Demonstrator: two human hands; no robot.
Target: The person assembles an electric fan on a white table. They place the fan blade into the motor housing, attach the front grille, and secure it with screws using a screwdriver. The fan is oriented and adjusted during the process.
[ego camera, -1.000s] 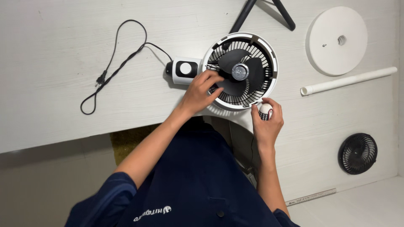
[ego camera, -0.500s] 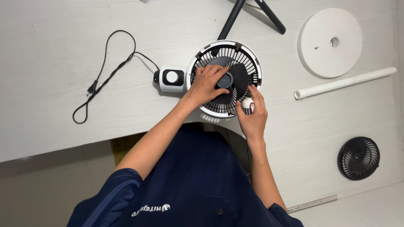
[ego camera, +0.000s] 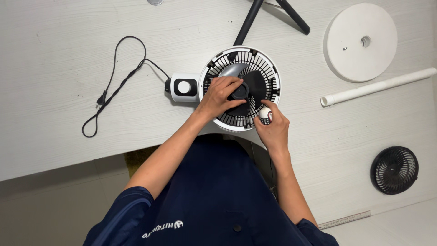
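A white fan head (ego camera: pixel 207 68) lies face up on the white table, its front grille off and its dark blades (ego camera: pixel 259 84) bare. My left hand (ego camera: pixel 219 95) rests on the blades with its fingers pinching the black hub cap (ego camera: pixel 240 90) at the centre. My right hand (ego camera: pixel 271 127) is at the fan's lower right rim and holds a small white rounded part with a dark ribbed end (ego camera: pixel 265 115). A white control box (ego camera: pixel 182 88) sticks out of the fan's left side.
A black power cord (ego camera: pixel 119 81) loops to the left of the fan. A white round base (ego camera: pixel 362 41) and a white tube (ego camera: pixel 378 85) lie at the right. A black front grille (ego camera: pixel 394 169) sits at lower right. Two black legs (ego camera: pixel 248 23) cross above the fan.
My left hand slid from the fan's left blade onto the hub and now covers it. My right hand, still holding the small part, moved up onto the fan's lower rim.
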